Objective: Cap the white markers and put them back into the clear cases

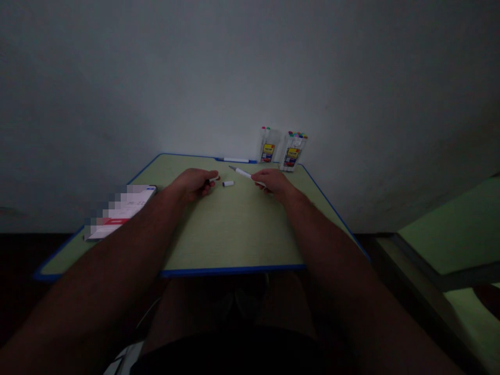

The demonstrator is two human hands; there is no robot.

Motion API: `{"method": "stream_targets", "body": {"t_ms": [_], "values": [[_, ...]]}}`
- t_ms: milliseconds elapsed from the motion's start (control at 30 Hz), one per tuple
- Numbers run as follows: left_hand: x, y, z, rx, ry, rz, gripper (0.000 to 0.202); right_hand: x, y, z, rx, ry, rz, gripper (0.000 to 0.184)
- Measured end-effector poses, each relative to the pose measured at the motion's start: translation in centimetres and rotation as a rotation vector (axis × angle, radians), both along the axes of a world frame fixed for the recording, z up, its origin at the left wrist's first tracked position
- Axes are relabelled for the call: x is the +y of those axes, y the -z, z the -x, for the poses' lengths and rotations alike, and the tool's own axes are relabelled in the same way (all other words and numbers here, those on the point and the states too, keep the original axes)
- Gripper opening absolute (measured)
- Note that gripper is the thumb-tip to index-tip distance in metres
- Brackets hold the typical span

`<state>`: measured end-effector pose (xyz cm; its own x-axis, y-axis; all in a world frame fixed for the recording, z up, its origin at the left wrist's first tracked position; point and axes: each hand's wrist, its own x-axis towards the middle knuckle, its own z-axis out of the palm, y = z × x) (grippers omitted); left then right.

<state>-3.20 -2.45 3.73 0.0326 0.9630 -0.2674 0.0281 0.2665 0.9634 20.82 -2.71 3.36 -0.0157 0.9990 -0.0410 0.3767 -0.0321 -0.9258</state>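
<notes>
My right hand (272, 182) is closed around a white marker (242, 173). The marker's narrow grey tip is bare and points left, toward the back of the table. A white cap (228, 184) with a dark blue end lies on the tabletop between my hands. My left hand (196, 183) is pinched on a small white piece (213, 179), just left of that cap. Fingers hide part of it, and its exact kind is unclear.
The pale green table (234, 234) has a blue edge and meets the wall. Another white marker (235, 160) lies along the back edge. Two clear marker cases (267, 148) (292, 155) stand at the back right. A flat device with a lit screen (128, 208) lies at left.
</notes>
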Motion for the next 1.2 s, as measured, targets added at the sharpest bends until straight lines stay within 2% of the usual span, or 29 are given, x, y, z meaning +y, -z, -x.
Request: {"method": "stream_targets", "body": {"t_ms": [367, 567, 767, 1200], "values": [[-0.1, -0.3, 0.1, -0.008, -0.070, -0.019, 0.020, 0.0, -0.5, -1.0, 0.076, -0.009, -0.060, 0.012], [-0.1, -0.1, 0.1, -0.036, -0.020, -0.051, 0.018, -0.2, -0.4, -0.8, 0.077, -0.056, -0.062, 0.008], [-0.1, -0.1, 0.0, -0.022, 0.003, -0.066, 0.015, -0.1, -0.2, -0.6, 0.049, -0.102, -0.081, 0.011], [-1.0, -0.5, -0.6, -0.017, 0.081, -0.113, 0.007, 0.1, 0.1, -0.5, 0.024, -0.114, -0.088, 0.012]]}}
